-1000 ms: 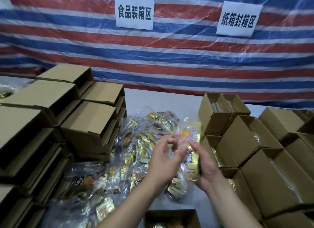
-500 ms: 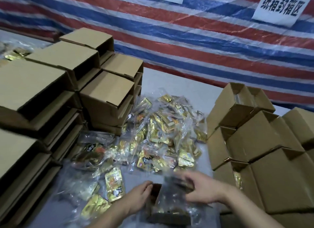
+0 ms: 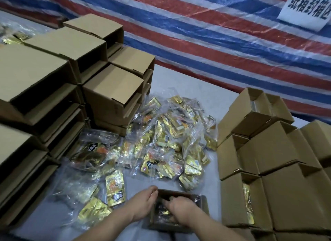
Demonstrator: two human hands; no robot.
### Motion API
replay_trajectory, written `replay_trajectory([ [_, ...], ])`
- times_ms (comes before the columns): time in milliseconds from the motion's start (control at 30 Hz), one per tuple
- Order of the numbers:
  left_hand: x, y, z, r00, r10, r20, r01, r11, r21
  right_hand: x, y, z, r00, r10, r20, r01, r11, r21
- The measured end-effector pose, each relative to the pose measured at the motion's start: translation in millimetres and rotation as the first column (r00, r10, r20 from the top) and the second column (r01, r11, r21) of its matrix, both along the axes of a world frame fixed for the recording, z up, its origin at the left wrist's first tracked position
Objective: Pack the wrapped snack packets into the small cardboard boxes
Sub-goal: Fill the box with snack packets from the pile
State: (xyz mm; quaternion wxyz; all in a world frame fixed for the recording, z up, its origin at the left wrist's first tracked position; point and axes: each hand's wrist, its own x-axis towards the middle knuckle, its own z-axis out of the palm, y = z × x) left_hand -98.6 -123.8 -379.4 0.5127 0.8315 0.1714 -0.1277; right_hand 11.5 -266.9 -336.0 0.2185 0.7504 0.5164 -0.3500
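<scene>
On the counter (image 3: 188, 90), our left hand (image 3: 143, 203) steadies the open box (image 3: 202, 203) while our right hand (image 3: 180, 210), fingers loosely bent, presses packets down.

Striped tarp wall (image 3: 206, 48), white sign (image 3: 307, 8)

Both bare forearms extended forward from lower edge. Left hand (image 3: 143, 203) held palm-down, fingers loosely bent. Right hand (image 3: 180, 211) angled downward, fingers curled.
</scene>
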Motion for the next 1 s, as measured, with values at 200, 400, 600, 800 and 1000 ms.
replay_trajectory([
  [200,2.0,6.2,-3.6,1.000,0.016,-0.025,-0.016,1.000,-0.012,7.1,-9.9,24.5,0.778,-0.469,-0.419,0.538,0.841,0.058],
  [400,3.0,5.6,-1.4,1.000,0.023,-0.017,-0.024,0.999,-0.022,17.1,-25.4,44.3,0.763,-0.530,-0.370,0.557,0.830,-0.042],
  [600,3.5,1.5,-0.3,1.000,0.002,-0.002,-0.002,1.000,0.000,-13.0,-0.9,15.8,0.711,-0.631,-0.310,0.613,0.772,-0.168],
  [800,5.2,8.1,7.2,0.999,0.009,-0.032,-0.009,1.000,0.005,-4.7,-10.0,34.5,0.767,-0.576,-0.282,0.578,0.812,-0.087],
  [1000,1.1,5.2,12.9,0.999,0.021,-0.049,-0.021,1.000,0.014,5.2,-13.6,37.7,0.811,-0.536,-0.236,0.565,0.822,0.077],
])
